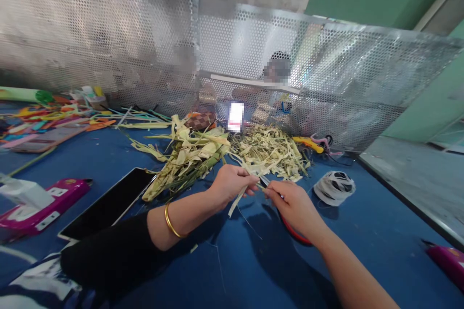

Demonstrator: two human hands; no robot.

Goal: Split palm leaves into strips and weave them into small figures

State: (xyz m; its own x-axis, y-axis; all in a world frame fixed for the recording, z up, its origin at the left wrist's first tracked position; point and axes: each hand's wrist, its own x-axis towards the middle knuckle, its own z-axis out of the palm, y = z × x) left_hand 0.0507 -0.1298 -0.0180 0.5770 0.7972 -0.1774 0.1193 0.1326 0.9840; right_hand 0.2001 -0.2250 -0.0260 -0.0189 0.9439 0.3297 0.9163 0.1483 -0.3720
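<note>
My left hand (232, 184) is closed in a pinch on a pale, dry strip of plant leaf (236, 203) that looks like corn husk, and its loose end hangs below the fingers. Close beside it, my right hand (295, 205) is closed around a pair of scissors with red handles (297, 236). The scissor blades point toward the left fingertips and the strip. Right fingertips also touch or nearly touch the strip; which one is hard to see. Beyond the hands lie a bundle of long dry husks (184, 159) and a heap of short cut pieces (270, 152).
A white spool of twine (334, 187) stands right. At left lie a dark tablet-like screen (108, 203), a magenta power strip (47, 205) and colourful strips (47, 118). A lit phone (236, 117) leans against a perforated metal partition (232, 38); people sit behind it.
</note>
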